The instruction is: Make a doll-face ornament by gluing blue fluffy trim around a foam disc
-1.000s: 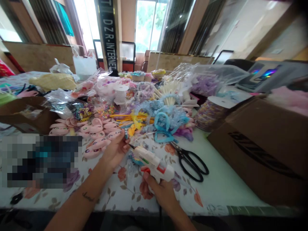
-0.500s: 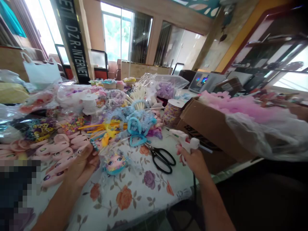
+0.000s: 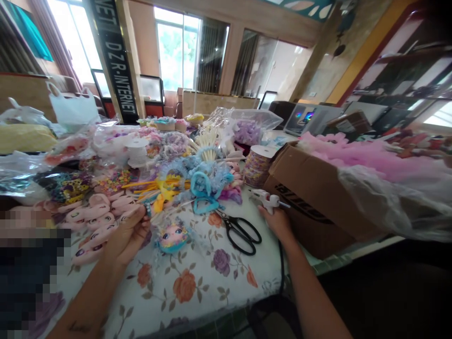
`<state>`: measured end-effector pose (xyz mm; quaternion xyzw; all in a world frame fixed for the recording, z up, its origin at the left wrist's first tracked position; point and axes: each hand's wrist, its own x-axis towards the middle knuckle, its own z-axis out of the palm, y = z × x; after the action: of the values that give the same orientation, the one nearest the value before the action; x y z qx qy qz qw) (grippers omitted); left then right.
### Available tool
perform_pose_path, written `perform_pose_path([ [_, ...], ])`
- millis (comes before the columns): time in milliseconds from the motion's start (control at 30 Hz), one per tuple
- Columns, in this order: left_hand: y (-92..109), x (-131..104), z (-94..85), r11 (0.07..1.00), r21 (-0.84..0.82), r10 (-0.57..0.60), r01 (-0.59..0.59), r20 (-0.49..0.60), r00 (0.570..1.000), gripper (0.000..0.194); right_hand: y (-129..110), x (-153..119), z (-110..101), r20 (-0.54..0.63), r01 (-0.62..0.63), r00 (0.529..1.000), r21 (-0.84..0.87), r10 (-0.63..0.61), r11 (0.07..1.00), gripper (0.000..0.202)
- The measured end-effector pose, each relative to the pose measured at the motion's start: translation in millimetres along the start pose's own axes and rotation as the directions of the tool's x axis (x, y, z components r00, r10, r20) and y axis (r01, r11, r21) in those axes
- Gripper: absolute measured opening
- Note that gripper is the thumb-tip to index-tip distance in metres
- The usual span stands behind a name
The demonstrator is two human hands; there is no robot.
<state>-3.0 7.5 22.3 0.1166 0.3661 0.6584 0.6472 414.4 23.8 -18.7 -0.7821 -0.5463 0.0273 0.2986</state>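
My left hand (image 3: 129, 238) is closed, pinching a small blue beaded piece (image 3: 148, 210) in its fingertips. Just right of it, a doll head (image 3: 173, 236) with blue and yellow trim lies on clear plastic wrap. In my right hand (image 3: 277, 222) is a white hot glue gun (image 3: 266, 199), held low at the table by the cardboard box, its nozzle pointing left. Black-handled scissors (image 3: 243, 234) lie between the hands. Behind them is a fuzzy light-blue loop (image 3: 202, 181). Pale doll heads (image 3: 97, 226) are piled beyond my left hand.
The flowered tablecloth (image 3: 197, 301) covers the table. At right stands a cardboard box (image 3: 303, 188) overflowing with pink tulle (image 3: 370, 155). A ribbon spool (image 3: 259, 165) stands beside it. Bagged trimmings and a white spool (image 3: 137, 151) crowd the back. A black cord (image 3: 281, 268) hangs over the front edge.
My right hand has moved forward and lowered the glue gun closer to the table and the box. My left hand keeps its pinch on the beaded piece. The view has shifted slightly.
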Motion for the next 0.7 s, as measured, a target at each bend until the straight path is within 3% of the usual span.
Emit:
perform_pose_path([
  [200,-0.4,2.5,-4.9,0.988,0.097,0.112,-0.123,0.117,0.987,0.016,-2.1,-29.8,-17.7,0.068,-0.066,0.995,-0.048,0.069,0.997,0.048],
  [233,-0.4,2.0,-5.2,0.979,0.131,0.143,-0.159,0.122,0.982,0.018,-5.8,-40.1,-21.4,0.025,-0.069,0.997,-0.082,0.071,0.994,0.049],
  [300,-0.6,-0.5,-4.6,0.937,0.254,0.210,-0.242,0.147,0.967,0.024,-19.1,-62.1,-27.2,-0.179,-0.039,0.984,-0.122,0.017,0.992,0.046],
  [367,-1.3,-4.3,-3.1,0.859,0.387,0.280,-0.335,0.193,0.940,0.027,-41.2,-81.2,-29.6,-0.347,0.032,0.936,-0.062,-0.051,0.998,0.038],
  [400,-1.8,-6.3,-2.2,0.819,0.435,0.304,-0.374,0.224,0.926,0.026,-55.2,-88.2,-29.7,-0.364,0.089,0.928,0.021,-0.075,0.996,0.035],
  [500,-3.5,-10.8,-0.7,0.763,0.499,0.296,-0.411,0.297,0.908,0.021,-103.7,-97.7,-28.2,-0.127,0.302,0.953,0.349,-0.274,0.887,0.026],
  [600,-4.9,-13.5,-0.4,0.734,0.562,0.225,-0.380,0.327,0.918,0.018,-150.3,-95.3,-27.3,0.086,0.381,0.865,0.529,-0.495,0.758,0.018],
  [700,-5.4,-16.9,0.7,0.672,0.630,0.184,-0.389,0.368,0.912,0.014,-185.3,-89.7,-24.1,0.227,0.401,0.760,0.574,-0.609,0.714,0.014],
])
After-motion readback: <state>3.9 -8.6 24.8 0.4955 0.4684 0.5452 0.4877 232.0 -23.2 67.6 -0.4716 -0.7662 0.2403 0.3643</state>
